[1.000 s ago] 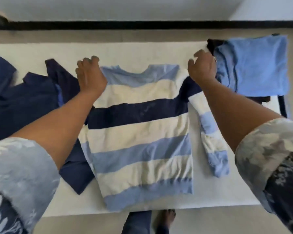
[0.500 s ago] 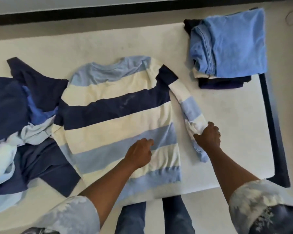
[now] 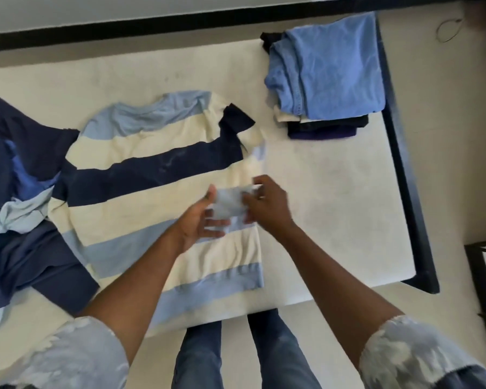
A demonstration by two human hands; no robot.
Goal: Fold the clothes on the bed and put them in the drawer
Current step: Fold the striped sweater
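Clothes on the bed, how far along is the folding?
Done: a folded stack, blue on top, at the right corner of the bed. In hand: the striped sweater lies flat; the right hand pinches its sleeve end, the left hand touching it. Left: finishing that sweater, the unfolded navy heap on the left, and all putting away; no drawer shows.
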